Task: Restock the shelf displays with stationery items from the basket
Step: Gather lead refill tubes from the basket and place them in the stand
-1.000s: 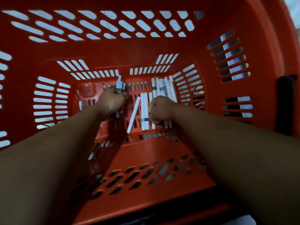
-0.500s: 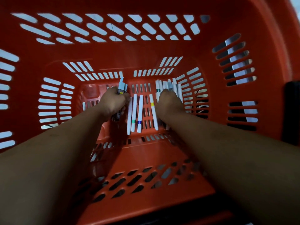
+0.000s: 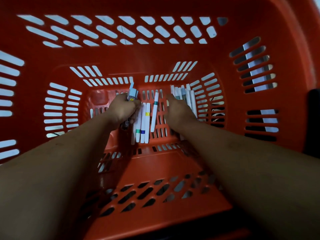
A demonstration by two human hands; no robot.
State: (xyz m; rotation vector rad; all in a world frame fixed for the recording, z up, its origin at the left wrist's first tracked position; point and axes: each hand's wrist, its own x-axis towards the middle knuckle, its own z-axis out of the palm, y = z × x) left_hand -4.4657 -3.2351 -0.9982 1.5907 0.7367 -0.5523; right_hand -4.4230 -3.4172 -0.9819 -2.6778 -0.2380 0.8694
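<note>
Both arms reach deep into an orange slotted basket (image 3: 155, 54). My left hand (image 3: 122, 110) grips a bundle of pens with pale blue caps (image 3: 132, 93), their tips sticking up past my fist. My right hand (image 3: 178, 111) lies over a group of white markers (image 3: 187, 97) at the right of the basket floor; how its fingers lie on them is hidden. Between the hands, several white markers with coloured bands (image 3: 144, 123) lie side by side on the floor, one with a teal band (image 3: 154, 112) leaning apart from the rest.
The basket's slotted walls rise on all sides, the near wall (image 3: 155, 193) under my forearms. A black handle part (image 3: 314, 122) shows at the right rim.
My right hand has shifted right, off the middle markers and onto the right-hand group. The loose markers have been pushed together, and the teal-banded one now lies alone. My left hand keeps its bundle.
</note>
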